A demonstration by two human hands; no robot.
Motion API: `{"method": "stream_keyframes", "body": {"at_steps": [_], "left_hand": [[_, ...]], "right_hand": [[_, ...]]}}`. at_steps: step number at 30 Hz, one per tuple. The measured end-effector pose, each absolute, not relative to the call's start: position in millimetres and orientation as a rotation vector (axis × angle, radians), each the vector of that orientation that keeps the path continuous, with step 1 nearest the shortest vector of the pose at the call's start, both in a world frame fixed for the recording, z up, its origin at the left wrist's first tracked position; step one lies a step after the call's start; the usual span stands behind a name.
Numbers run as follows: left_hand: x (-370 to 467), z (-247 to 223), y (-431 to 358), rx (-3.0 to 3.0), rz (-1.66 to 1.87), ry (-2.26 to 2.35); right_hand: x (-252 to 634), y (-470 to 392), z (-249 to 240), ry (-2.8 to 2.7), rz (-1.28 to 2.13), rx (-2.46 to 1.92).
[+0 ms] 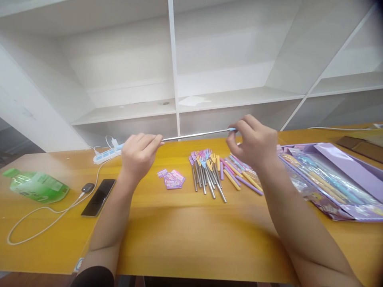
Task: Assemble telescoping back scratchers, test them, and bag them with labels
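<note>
One slim metal rod (196, 135), left hand (139, 153) to right hand (254, 137)

Rod mid-frame, over the wooden table (194, 243), rising slightly rightward. Left hand: fingers curled tight round its left part. Right hand: thumb and fingertips pinching the light-blue tip.

Containers: purple printed box (324, 205), right of frame, open; inside, clear-wrapped sticks (324, 179), yellow and blue. Green-capped bottle (38, 186) on its side, far left; cannot tell liquid from tinted plastic.

Centre: back scratchers (206, 177) heaped, metal shafts, hand-shaped heads purple, pink, yellow, blue. Just right, loose purple and yellow tubes (231, 179). Left of heap, pink-purple cards (174, 179), overlapping. Black phone (98, 198) lower left. White shelving (224, 52) across top.
</note>
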State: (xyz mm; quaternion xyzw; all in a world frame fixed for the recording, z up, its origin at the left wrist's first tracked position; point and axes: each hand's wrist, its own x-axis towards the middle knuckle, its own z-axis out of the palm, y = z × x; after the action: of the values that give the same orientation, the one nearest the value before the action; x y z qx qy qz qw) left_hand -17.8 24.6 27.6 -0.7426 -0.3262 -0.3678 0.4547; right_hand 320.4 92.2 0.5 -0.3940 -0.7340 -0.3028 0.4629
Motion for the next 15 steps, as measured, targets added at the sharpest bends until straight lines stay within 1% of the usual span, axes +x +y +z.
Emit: {"method": "stream_keyframes", "body": {"at_steps": [6,15], "left_hand": [[6.2,14.4,24.5,-1.839,-0.900,-0.765],[12.9,19.0,14.5,-1.797,-0.932,-0.788]], "right_hand": [[292.1,80.1,-7.5,-1.879,-0.793,-0.944],[287.0,70.1,-3.4,-1.724,-0.766,-0.889]]}}
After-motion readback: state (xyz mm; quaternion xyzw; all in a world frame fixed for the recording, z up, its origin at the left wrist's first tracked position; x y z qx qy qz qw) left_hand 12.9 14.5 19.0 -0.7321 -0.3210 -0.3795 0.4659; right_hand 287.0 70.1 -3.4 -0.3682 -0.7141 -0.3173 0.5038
